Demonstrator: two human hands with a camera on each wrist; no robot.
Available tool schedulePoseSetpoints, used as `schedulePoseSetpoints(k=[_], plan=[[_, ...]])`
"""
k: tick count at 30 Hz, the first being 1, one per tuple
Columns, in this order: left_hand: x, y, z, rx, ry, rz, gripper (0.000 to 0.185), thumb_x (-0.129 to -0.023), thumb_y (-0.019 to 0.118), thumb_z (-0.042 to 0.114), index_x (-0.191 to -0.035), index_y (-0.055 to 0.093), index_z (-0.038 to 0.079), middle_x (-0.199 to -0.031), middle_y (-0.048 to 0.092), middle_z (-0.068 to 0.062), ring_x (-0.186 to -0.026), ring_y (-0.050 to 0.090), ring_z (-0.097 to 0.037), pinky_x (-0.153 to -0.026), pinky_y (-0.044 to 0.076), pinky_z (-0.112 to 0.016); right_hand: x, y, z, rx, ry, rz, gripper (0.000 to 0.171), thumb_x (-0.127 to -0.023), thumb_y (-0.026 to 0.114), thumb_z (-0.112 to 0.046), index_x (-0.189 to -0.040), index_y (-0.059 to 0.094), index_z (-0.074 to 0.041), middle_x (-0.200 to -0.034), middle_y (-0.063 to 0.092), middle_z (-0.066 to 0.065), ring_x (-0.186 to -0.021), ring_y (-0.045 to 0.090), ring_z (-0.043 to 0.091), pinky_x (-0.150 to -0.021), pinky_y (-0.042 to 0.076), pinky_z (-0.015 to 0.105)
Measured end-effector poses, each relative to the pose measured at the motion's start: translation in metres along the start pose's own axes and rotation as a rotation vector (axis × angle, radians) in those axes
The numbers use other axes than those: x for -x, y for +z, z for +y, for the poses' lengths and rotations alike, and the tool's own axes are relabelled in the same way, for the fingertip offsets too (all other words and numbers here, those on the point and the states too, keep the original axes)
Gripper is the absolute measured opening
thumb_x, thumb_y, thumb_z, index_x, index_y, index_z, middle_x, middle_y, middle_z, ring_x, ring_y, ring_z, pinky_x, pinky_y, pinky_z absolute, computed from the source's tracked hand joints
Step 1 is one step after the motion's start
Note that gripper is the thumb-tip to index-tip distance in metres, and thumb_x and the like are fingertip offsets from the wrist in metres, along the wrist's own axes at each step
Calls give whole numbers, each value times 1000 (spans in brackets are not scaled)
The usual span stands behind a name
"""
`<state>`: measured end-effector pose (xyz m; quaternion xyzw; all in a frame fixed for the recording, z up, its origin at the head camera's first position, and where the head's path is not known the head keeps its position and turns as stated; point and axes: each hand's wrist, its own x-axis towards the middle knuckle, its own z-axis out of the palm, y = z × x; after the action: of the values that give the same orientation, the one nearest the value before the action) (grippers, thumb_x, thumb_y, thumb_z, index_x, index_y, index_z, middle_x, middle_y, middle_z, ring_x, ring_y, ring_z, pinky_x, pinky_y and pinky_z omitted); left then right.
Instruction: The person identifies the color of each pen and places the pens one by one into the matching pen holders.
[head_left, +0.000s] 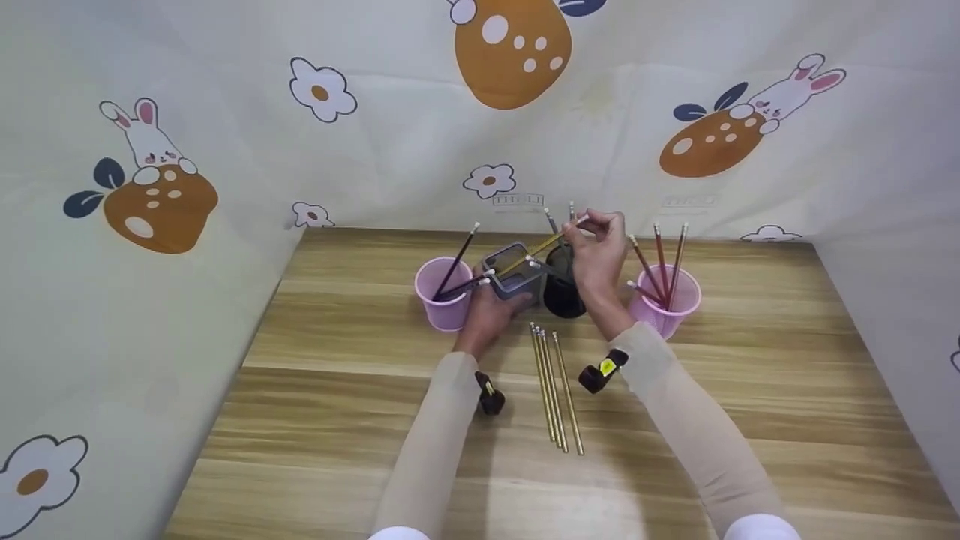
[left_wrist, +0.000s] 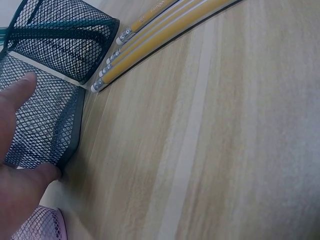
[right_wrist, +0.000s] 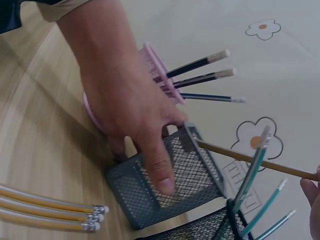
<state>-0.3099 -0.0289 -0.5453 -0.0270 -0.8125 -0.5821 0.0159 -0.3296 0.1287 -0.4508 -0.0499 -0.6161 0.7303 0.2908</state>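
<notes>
My left hand (head_left: pixel 489 315) grips a square grey mesh pencil holder (right_wrist: pixel 150 182), with the thumb and fingers on its opposite sides. At the back of the table, my right hand (head_left: pixel 602 251) pinches a yellow pencil (head_left: pixel 546 245) near its eraser end. The pencil slants down to the left, its lower end inside the square holder's mouth. Right next to that holder stands a round black mesh holder (head_left: pixel 564 298) with several green pencils (right_wrist: pixel 258 207) in it. In front of both holders, several yellow pencils (head_left: pixel 550 390) lie side by side, erasers toward the back.
Left of the square holder stands a pink mesh cup (head_left: pixel 442 315) with dark pencils (head_left: pixel 460 255). Another pink mesh cup (head_left: pixel 686 300), holding red pencils (head_left: pixel 661 259), is close to my right forearm. A patterned cloth wall (head_left: pixel 405 127) rises behind the wooden table (head_left: pixel 337 405).
</notes>
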Motion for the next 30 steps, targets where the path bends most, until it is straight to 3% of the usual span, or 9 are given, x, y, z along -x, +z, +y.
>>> schedulePoseSetpoints(k=[6, 11, 18, 25, 30], plan=[[1, 1, -1, -6, 9, 5, 94, -82, 82, 20, -153, 22, 5, -150, 47, -20, -141, 46, -31, -124, 31, -37, 7, -2, 12, 130, 77, -40, 26, -81, 73, 12, -101, 58, 4, -99, 69, 17, -81, 63, 3, -78, 58, 15], [1, 2, 1, -28, -14, -2, 96, -84, 81, 24, -155, 19, 6, -151, 47, -20, -142, 44, -30, -124, 30, -37, 12, -2, 18, 171, 53, -64, 22, -83, 73, 8, -100, 59, 5, -100, 69, 20, -79, 62, 0, -73, 56, 12], [0, 3, -3, -8, 11, 2, 95, -83, 82, 24, -154, 22, 6, -151, 47, -19, -141, 45, -29, -124, 30, -36, 19, 2, 24, 251, 75, -79, 19, -84, 76, 1, -97, 63, 5, -99, 71, 20, -78, 61, -2, -75, 55, 11], [0, 2, -5, 7, -3, -12, 94, -84, 80, 23, -156, 21, 8, -152, 46, -19, -142, 45, -29, -125, 29, -37, 17, -5, 23, 302, 97, -107, 18, -86, 75, -2, -101, 69, 4, -101, 72, 19, -83, 63, 5, -76, 55, 13], [-1, 2, -5, 3, 4, -17, 94, -85, 80, 25, -156, 21, 6, -153, 44, -21, -144, 42, -30, -125, 28, -37, 13, -12, 22, 304, 89, -149, 23, -86, 75, -1, -108, 71, 4, -107, 70, 19, -94, 69, 15, -86, 56, 15]])
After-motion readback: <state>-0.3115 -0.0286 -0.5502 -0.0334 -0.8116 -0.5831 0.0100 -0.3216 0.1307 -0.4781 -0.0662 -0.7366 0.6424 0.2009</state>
